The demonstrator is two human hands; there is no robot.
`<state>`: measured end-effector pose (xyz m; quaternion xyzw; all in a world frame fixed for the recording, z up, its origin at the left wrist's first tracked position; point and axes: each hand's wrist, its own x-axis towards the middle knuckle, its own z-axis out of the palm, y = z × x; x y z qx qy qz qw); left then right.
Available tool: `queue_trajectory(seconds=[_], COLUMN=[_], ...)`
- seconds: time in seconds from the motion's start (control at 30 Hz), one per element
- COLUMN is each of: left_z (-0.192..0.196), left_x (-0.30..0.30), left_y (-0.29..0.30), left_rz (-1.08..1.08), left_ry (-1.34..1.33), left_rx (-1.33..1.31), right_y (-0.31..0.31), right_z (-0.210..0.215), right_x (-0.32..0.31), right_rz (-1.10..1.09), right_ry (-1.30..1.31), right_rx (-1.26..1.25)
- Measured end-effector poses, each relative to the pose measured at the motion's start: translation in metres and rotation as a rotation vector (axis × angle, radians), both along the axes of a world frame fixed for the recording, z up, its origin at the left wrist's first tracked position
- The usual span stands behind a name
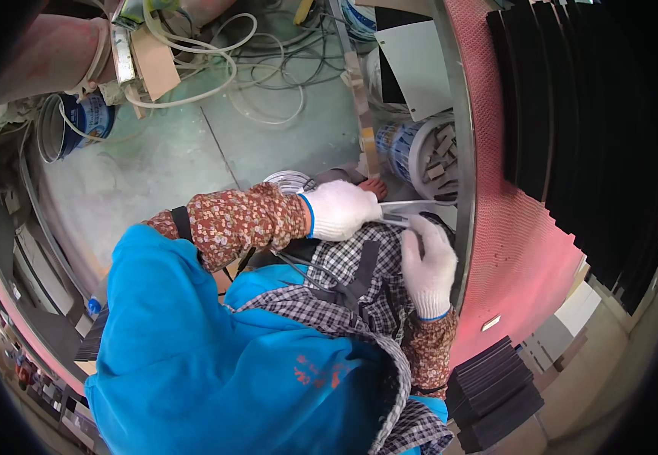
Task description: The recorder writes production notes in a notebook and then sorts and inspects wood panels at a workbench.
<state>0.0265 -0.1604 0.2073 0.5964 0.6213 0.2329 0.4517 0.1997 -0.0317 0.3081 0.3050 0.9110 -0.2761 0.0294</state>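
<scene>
From here I see soft light on the floor [162,152], black corners, lines bending near the rim, and a dark stack [594,129] at the right that's hard to see

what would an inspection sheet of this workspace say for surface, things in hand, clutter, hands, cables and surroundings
surface: pink textured mat at right, carrying tall black stacks
things in hand: thin pale strip, reaching out from the left glove toward the right
clutter: bucket with small blocks in it, beyond the hands
hands: left hand has fingers closed on the strip; right hand is close by, contact unclear; both gloved in white
cables: pale hose loops above the floor; dark cables tangled nearby
surroundings: blue bucket at upper left
</scene>
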Motion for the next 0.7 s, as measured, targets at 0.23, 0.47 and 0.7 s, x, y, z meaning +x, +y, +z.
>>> queue_trajectory(seconds=[0.23,0.47,0.7], left_z=[-0.038,-0.145,-0.233], left_x=[-0.026,-0.016,0.002], left_y=[0.02,0.086,0.173], left_rz=[0.193,0.186,-0.109], left_ry=[-0.181,-0.226,0.063], left_rx=[-0.049,0.156,0.024], right_y=[0.024,0.077,0.081], right_z=[0.039,0.023,0.01], right_x=[0.027,0.073,0.064], right_rz=[-0.149,-0.32,-0.415], right_ry=[0.243,0.287,0.323], right_rx=[0.389,0.617,0.638])
